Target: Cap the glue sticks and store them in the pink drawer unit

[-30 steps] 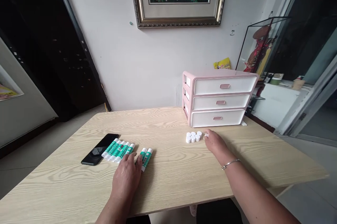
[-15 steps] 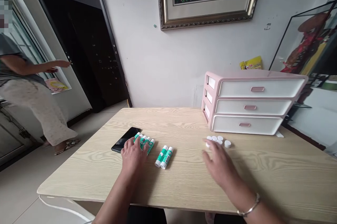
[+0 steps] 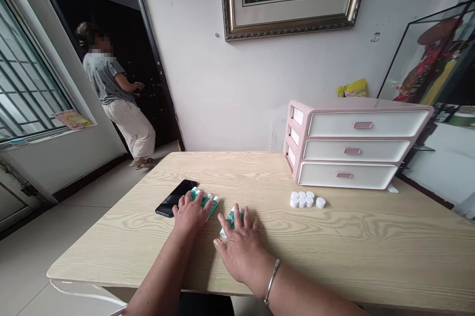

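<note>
My left hand [image 3: 190, 213] lies palm down with fingers apart over a row of green and white glue sticks [image 3: 214, 205], partly covering them. Close to those fingertips is a black phone [image 3: 177, 198]. Over another pair of glue sticks [image 3: 230, 219] my right hand [image 3: 243, 246] is spread flat, hiding most of them; whether it presses on them I cannot tell. Several white caps [image 3: 302, 201] stand bunched in rows on the right of the table, and a single white cap [image 3: 320, 202] sits just beside them.
A pink and white drawer unit [image 3: 352, 150] stands at the table's back right, with a yellow packet [image 3: 352, 88] behind it. The wooden table [image 3: 352, 246] meets the wall below a framed picture [image 3: 289, 28]. Another person [image 3: 115, 88] is by the dark doorway on the left.
My right hand has moved left from the white caps to the pair of glue sticks. My left hand stays over its row. The other person has walked from the left edge to the doorway.
</note>
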Demonstrator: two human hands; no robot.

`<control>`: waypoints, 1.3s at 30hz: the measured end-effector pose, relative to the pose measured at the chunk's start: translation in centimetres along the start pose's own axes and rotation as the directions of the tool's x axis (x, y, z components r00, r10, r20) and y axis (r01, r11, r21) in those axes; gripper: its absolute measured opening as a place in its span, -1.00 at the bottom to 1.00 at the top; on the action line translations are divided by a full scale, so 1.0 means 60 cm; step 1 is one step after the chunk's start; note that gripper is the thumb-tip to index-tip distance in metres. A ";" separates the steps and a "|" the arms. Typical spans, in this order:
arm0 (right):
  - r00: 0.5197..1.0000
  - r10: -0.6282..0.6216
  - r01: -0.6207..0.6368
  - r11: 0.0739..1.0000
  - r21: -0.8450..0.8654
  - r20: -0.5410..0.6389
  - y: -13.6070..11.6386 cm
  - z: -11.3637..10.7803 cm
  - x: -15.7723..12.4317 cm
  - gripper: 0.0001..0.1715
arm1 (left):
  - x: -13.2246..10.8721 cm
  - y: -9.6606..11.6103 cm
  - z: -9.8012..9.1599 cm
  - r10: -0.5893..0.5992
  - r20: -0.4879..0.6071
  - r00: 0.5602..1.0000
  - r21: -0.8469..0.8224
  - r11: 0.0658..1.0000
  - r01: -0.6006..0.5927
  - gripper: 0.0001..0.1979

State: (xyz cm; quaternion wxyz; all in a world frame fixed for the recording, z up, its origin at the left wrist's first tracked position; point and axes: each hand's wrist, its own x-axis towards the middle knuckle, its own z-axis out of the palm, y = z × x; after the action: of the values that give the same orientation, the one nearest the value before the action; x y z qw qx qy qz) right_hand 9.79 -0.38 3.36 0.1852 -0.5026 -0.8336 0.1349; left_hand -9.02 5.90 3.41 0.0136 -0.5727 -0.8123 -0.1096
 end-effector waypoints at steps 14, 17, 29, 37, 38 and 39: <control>0.981 -0.182 0.178 0.982 -0.060 -0.071 0.063 0.020 0.023 -0.62 | -0.020 0.018 -0.014 0.198 0.041 0.979 -0.031 0.980 -0.197 -0.33; 0.966 -0.252 0.249 0.967 -0.055 -0.061 0.086 0.007 0.025 -0.68 | -0.017 0.010 -0.005 0.299 0.003 0.954 -0.049 0.953 -0.299 -0.36; 0.932 -0.354 0.355 0.935 0.001 -0.083 0.143 -0.042 0.002 -0.47 | -0.063 0.029 -0.014 0.545 0.003 0.838 -0.176 0.826 -0.536 -0.38; 0.972 -0.224 0.226 0.973 0.038 -0.065 0.145 -0.039 0.007 -0.30 | -0.022 0.026 -0.001 0.371 0.043 0.928 -0.193 0.914 -0.357 -0.11; 0.976 -0.209 0.212 0.976 0.053 -0.053 0.148 -0.041 0.012 -0.28 | -0.020 0.026 0.004 0.396 0.058 0.917 -0.198 0.904 -0.378 -0.08; 0.979 -0.199 0.201 0.977 0.068 -0.040 0.150 -0.045 0.019 -0.28 | -0.020 0.027 0.009 0.427 0.064 0.902 -0.206 0.890 -0.406 -0.05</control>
State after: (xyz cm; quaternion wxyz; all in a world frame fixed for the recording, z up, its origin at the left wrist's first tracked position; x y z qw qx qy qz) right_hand 17.60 4.87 2.26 0.2295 -0.4113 -0.8714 0.1370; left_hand -7.05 5.37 2.99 -0.0611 -0.7374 -0.6559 -0.1492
